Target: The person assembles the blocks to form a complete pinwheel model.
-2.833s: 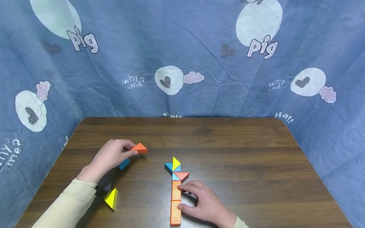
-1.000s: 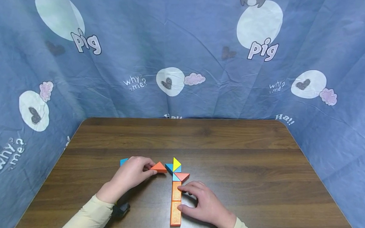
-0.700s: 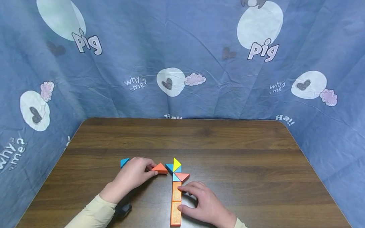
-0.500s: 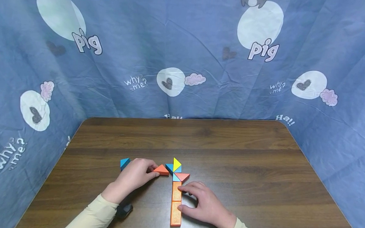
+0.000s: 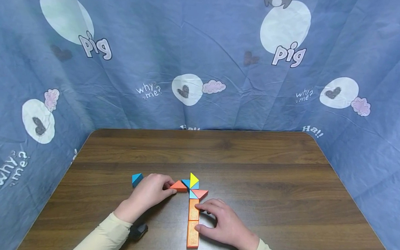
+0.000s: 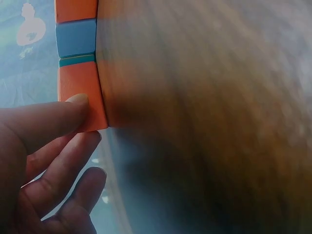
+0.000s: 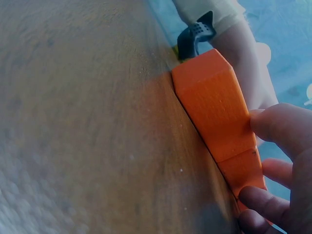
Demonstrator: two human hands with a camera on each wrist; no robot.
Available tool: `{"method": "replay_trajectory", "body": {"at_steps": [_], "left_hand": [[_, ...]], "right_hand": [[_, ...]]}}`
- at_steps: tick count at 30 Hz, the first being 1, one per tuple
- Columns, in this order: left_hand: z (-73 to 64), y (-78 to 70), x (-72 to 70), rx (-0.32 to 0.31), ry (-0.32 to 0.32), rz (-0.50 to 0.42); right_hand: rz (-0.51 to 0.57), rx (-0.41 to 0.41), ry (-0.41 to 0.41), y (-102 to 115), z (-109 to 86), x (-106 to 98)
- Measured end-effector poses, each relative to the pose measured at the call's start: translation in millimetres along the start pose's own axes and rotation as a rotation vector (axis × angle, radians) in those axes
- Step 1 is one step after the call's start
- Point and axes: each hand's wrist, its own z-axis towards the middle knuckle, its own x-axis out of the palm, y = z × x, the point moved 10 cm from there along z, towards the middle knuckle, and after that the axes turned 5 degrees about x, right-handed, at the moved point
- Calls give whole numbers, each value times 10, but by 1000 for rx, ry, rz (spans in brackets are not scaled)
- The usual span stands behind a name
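Observation:
My left hand [image 5: 151, 193] pinches an orange triangular block [image 5: 179, 186] between thumb and fingers, low at the table. Its right corner meets or nearly meets a blue triangular block [image 5: 185, 183] in a pinwheel-like cluster. A yellow triangle [image 5: 193, 180], a salmon triangle [image 5: 201, 194] and a light blue piece [image 5: 192, 194] belong to that cluster. Below it, two orange rectangular blocks [image 5: 193, 233] stand end to end in a column. Thumb and fingertips of my right hand [image 5: 224, 223] touch the column's right side, one per block; the right wrist view shows the same contact [image 7: 209, 107].
A loose blue block [image 5: 136, 179] lies just beyond the left hand. A black wrist camera [image 5: 138, 231] hangs under the left wrist. The wooden table [image 5: 268, 171] ends at a blue printed curtain [image 5: 202, 48] behind.
My left hand has carried the orange triangle right and nearer, down to the cluster, then slid it slightly further right. The left arm now covers the loose yellow block. My right hand stays put.

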Motion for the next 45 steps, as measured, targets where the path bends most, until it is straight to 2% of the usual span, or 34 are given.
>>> {"method": "replay_trajectory", "body": {"at_steps": [8,21,45], "left_hand": [[2,-29,-5,3,-8,2],[16,-50,8,15,-13,-3],[14,-72,18,50,-30,-12]], "right_hand": [[-6,-8,-18,17,-2,-11],[1,20,3,-12,0,2],[1,-32,-32,32,-5,-21]]}}
